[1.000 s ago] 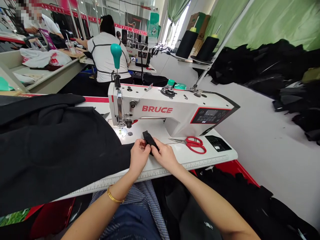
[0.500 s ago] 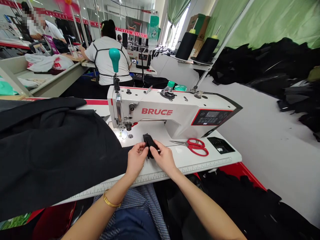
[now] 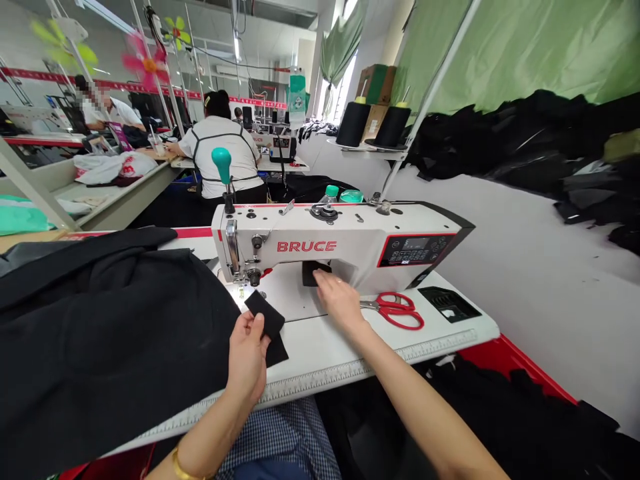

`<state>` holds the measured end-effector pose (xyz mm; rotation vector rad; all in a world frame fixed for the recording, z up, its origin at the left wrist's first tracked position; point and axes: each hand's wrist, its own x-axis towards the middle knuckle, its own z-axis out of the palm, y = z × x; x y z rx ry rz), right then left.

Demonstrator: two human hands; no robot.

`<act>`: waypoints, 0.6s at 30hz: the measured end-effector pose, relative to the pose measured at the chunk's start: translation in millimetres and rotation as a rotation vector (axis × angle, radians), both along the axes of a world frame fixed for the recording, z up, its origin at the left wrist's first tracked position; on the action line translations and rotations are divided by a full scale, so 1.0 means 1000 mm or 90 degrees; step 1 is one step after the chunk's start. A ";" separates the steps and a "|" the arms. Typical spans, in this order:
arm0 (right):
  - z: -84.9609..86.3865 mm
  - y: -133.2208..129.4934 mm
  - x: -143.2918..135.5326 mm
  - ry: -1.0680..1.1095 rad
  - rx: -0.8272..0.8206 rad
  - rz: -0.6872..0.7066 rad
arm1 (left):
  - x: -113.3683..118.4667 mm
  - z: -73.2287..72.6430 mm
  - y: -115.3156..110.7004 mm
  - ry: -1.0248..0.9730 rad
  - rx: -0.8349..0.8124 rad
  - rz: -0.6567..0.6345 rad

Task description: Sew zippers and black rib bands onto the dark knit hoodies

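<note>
My left hand (image 3: 249,350) pinches a small black fabric piece (image 3: 267,313) between thumb and fingers, just in front of the needle area. The piece's lower corner hangs over the white machine bed (image 3: 295,337). Farther right, my right hand (image 3: 341,298) reaches under the arm of the sewing machine (image 3: 320,230), its fingertips at another black fabric piece (image 3: 310,274); the thumb is hidden. Red-handled scissors (image 3: 400,311) lie beside my right wrist. A large black cloth (image 3: 115,333) covers the table to the left, close to my left hand.
A ruler strip (image 3: 340,368) runs along the table's front edge. Black thread cones (image 3: 353,123) stand behind the machine. Dark fabric (image 3: 500,147) is heaped at the right, with more dark cloth (image 3: 520,413) in a red bin below. A co-worker (image 3: 225,150) sits ahead.
My hands have parted: the left moved a little left with a black piece, the right went forward under the machine arm with another. The view has tilted up.
</note>
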<state>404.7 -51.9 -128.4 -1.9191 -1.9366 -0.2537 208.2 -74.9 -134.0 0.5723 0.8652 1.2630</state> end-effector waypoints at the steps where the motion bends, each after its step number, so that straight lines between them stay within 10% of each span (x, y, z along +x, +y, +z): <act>1: -0.001 0.003 -0.001 -0.003 -0.021 0.008 | -0.001 0.002 0.000 -0.011 -0.008 -0.005; 6: 0.013 -0.024 -0.034 0.079 -0.029 0.058 | -0.004 0.008 -0.006 0.012 -0.052 -0.053; 9: 0.018 -0.060 -0.064 0.381 -0.110 0.192 | -0.005 0.013 -0.014 0.015 -0.022 -0.136; 18: -0.016 -0.086 -0.088 0.816 -0.196 0.210 | -0.013 -0.008 -0.028 0.205 0.134 -0.287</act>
